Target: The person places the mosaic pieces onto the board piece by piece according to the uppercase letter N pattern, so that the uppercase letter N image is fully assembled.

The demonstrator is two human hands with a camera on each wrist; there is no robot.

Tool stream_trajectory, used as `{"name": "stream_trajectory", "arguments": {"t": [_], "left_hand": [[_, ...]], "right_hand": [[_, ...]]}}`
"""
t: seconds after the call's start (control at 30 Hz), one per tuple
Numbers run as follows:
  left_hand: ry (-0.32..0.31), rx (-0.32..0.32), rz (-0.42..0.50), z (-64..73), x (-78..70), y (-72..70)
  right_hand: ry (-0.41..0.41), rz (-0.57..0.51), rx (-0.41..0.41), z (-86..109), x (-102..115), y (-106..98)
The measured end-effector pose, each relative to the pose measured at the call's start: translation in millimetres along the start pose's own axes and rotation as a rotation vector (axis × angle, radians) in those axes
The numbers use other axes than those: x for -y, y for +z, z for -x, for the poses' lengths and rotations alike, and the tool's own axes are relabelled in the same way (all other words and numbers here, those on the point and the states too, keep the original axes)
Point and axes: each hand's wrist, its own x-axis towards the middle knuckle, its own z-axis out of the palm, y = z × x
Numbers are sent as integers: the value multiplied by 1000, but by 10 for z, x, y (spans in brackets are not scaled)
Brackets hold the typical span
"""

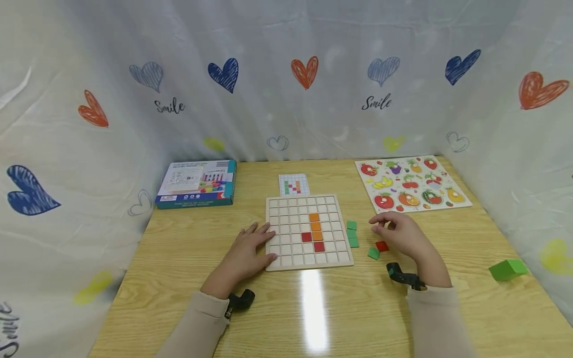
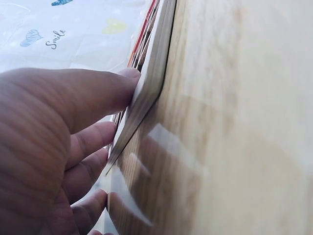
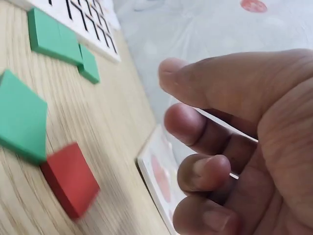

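A wooden grid board (image 1: pixel 286 258) lies on the table. Three orange tiles (image 1: pixel 316 226) form a column in its cells, and two red tiles (image 1: pixel 306 237) sit beside and below that column. My left hand (image 1: pixel 246 253) rests on the board's left edge with fingers spread; the left wrist view shows the thumb (image 2: pixel 105 90) touching its rim. To the right of the board, my right hand (image 1: pixel 405 236) hovers with loosely bent fingers and nothing between them. Below it lie a loose red tile (image 3: pixel 72 181) and a green tile (image 3: pixel 22 117). More green tiles (image 1: pixel 352 233) lie along the board's right edge.
A small card with a coloured grid pattern (image 1: pixel 294 184) lies behind the board. At the back left is a boxed toy (image 1: pixel 197 184), at the back right a fruit puzzle board (image 1: pixel 412 184). A green block (image 1: pixel 508 270) stands at the far right.
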Motion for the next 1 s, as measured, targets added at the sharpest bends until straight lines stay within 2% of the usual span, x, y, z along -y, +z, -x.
{"name": "stream_trajectory", "arguments": {"t": [0.2, 0.4, 0.7, 1.0], "left_hand": [[-6, -4, -4, 0, 28, 4], [-6, -6, -2, -5, 33, 10], [-2, -2, -1, -9, 14, 10], [0, -5, -2, -17, 31, 24]], "right_hand": [[17, -15, 103, 114, -136, -105], [57, -11, 193, 190, -238, -106], [69, 34, 166, 175, -250, -48], [52, 26, 114, 146, -269, 14]]}}
